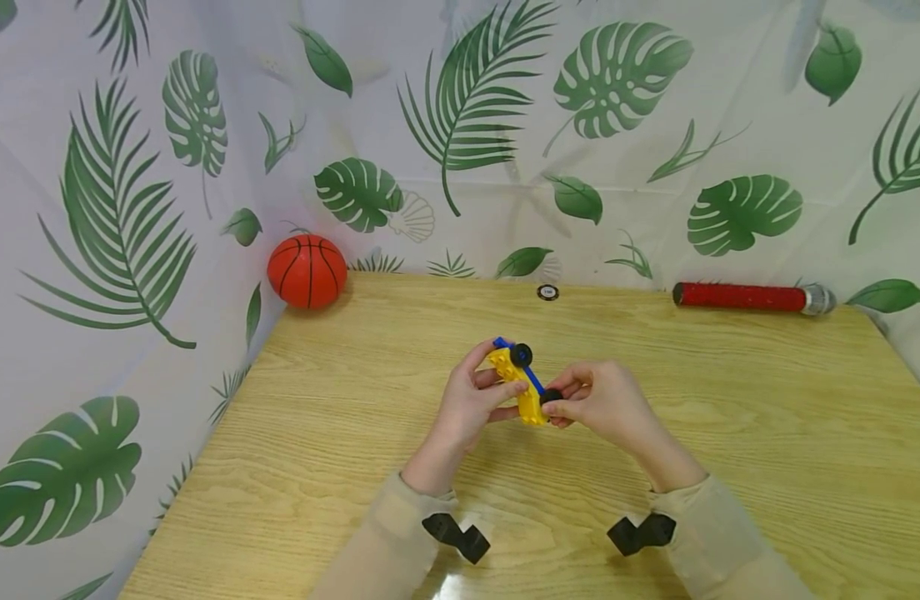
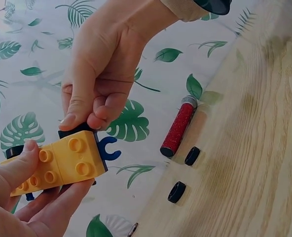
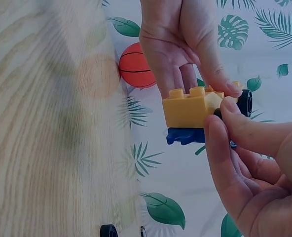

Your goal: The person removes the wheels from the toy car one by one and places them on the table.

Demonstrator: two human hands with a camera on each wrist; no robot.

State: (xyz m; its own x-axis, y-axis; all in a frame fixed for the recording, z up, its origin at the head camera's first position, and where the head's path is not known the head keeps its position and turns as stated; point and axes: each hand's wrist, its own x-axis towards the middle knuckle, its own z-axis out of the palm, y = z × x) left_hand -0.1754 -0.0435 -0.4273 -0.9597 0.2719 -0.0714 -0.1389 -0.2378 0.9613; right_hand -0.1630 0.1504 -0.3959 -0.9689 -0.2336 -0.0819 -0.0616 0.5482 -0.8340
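Note:
A toy car made of yellow studded blocks (image 1: pixel 531 409) on a blue base (image 1: pixel 534 381) is held above the wooden table. My left hand (image 1: pixel 466 406) grips its yellow body between thumb and fingers. With thumb and fingertips, my right hand (image 1: pixel 608 406) pinches a black wheel (image 1: pixel 552 397) at the car's near end. Another black wheel (image 1: pixel 521 356) sits at the far end of the same side. A blue hook-shaped piece (image 2: pixel 110 148) sticks out from one end in the left wrist view. Fingers partly cover the pinched wheel in the right wrist view.
Two loose black wheels (image 2: pixel 176 192) lie on the table in the left wrist view. Along the back stand an orange-red toy basketball (image 1: pixel 307 272), a small black-and-white chip (image 1: pixel 547 292) and a red microphone (image 1: pixel 752 297). A leaf-patterned cloth (image 1: pixel 505 225) closes off the back and left.

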